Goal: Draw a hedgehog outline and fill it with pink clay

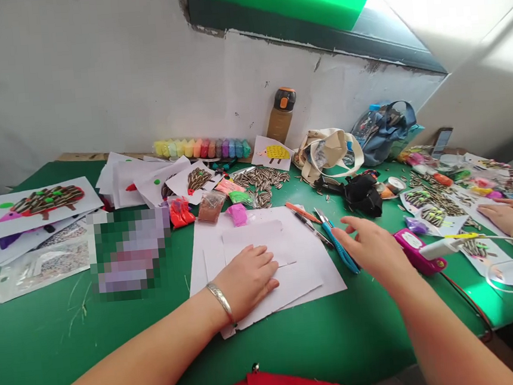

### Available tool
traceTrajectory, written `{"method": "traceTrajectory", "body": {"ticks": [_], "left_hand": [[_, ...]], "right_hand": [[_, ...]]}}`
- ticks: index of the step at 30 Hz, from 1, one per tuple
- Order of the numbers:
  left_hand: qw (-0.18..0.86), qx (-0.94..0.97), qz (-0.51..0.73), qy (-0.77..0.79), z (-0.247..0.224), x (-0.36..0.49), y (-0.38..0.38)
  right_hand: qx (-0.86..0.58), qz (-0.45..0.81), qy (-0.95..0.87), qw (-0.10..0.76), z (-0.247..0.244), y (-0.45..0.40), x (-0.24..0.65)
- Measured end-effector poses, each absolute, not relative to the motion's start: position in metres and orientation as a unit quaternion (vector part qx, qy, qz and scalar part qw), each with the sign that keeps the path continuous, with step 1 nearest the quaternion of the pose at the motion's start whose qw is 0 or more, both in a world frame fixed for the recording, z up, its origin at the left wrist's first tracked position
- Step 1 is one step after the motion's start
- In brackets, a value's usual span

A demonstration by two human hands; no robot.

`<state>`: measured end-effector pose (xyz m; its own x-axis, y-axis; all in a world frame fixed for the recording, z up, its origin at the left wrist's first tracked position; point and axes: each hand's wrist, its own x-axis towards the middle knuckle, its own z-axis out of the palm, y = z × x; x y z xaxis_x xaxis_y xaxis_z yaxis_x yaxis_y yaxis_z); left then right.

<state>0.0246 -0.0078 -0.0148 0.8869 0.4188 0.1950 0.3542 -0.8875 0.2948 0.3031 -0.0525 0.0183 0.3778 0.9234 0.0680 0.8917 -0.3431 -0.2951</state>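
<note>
My left hand lies flat with its fingers stretched over a small stack of white paper sheets on the green table. Right of the stack, my right hand hovers with fingers apart and nothing between them. Nearest to it are blue-handled scissors, lying with their blades toward the back. Beside these lie a black pen and an orange stick-like tool. Packets of red clay, brown clay and pink clay rest behind the paper.
Sunflower seeds are piled at the back, near an upright bottle. Hedgehog pictures lie at left. At right are a magenta device with white cables and a co-worker's hands. A tote bag stands by the wall.
</note>
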Motion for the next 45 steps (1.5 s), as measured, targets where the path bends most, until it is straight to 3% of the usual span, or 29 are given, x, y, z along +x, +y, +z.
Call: {"method": "traceTrajectory", "body": {"ticks": [3,7,16,21,26,45], "left_hand": [[0.128,0.960,0.165,0.185,-0.016,0.023,-0.010],[0.111,0.951,0.199,0.207,-0.019,0.021,-0.011],[0.116,0.940,0.014,0.319,-0.029,0.024,-0.006],[0.123,0.934,-0.045,0.331,-0.019,0.027,-0.007],[0.122,0.934,-0.043,0.332,-0.020,0.029,-0.007],[0.111,0.936,-0.043,0.330,-0.023,0.029,-0.007]], "right_hand": [[-0.828,0.035,-0.553,0.084,-0.012,-0.060,0.310],[-0.826,0.036,-0.553,0.101,-0.031,-0.060,0.313],[-0.796,0.119,-0.573,0.152,-0.024,-0.076,0.348],[-0.750,0.035,-0.627,0.208,-0.014,-0.100,0.349],[-0.666,0.075,-0.727,0.152,-0.011,-0.111,0.325],[-0.635,0.052,-0.765,0.095,0.003,-0.107,0.320]]}}
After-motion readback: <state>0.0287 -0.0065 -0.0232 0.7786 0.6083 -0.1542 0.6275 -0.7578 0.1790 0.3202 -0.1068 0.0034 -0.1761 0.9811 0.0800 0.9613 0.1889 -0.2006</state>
